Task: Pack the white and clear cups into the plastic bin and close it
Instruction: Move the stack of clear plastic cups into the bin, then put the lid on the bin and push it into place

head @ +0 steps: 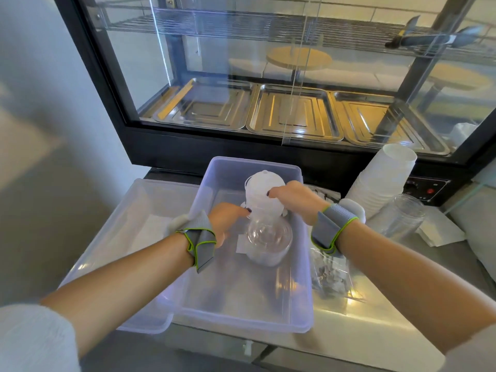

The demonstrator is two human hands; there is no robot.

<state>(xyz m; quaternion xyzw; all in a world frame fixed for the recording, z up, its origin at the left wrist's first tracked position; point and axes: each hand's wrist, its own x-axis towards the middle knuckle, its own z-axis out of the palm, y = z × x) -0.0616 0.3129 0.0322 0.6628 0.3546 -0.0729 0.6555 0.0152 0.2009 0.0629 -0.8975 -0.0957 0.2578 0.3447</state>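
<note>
A translucent plastic bin [212, 181] stands open on the steel counter. Inside it lies a stack of clear cups [268, 237], mouth toward me, with white cups [261, 181] at its far end. My left hand [228, 218] grips the stack's left side. My right hand [292, 197] holds it from the right, fingertips on the white part. The bin's lid [128, 218] lies flat to the left, partly under the bin. A tall stack of white cups [381, 178] and a clear cup stack [402, 218] rest outside on the right.
A glass display case [268, 89] with steel trays rises right behind the bin. A plastic bag with small items [330, 275] lies right of the bin. White napkins [440, 232] sit at the far right. The counter's front edge [349, 350] is close to me.
</note>
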